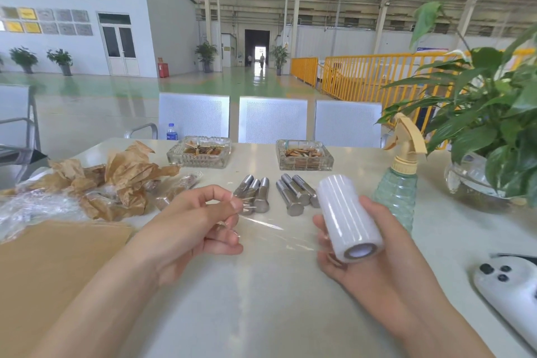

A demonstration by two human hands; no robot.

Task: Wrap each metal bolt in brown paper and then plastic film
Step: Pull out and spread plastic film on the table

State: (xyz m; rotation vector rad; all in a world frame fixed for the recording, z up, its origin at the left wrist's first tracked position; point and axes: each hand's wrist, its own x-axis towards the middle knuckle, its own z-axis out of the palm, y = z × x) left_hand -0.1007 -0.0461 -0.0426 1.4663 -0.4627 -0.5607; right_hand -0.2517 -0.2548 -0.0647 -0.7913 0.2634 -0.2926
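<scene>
The right hand curls its grip around a roll of plastic film, the roll's long axis tilted up and away from the person. The left hand pinches the film's free edge between thumb and fingertips, so a clear sheet stretches between the two grips above the tabletop; its exact outline is hard to trace because it is nearly invisible.

Beyond the stretched sheet lie bare metal bolts in two clusters: one group just past the left grip, another just past and inward of the roll. Their long axes run roughly away from the person, heads nearer. Neither hand holds a bolt.

Outward of the left grip sit flat brown paper sheets, with crumpled brown paper and what look like already wrapped bolts beyond them. The left hand is nearer the paper and the wrapped pieces.

A spray bottle stands just outward of the roll, close enough to be knocked. Two glass ashtrays sit farther off.
</scene>
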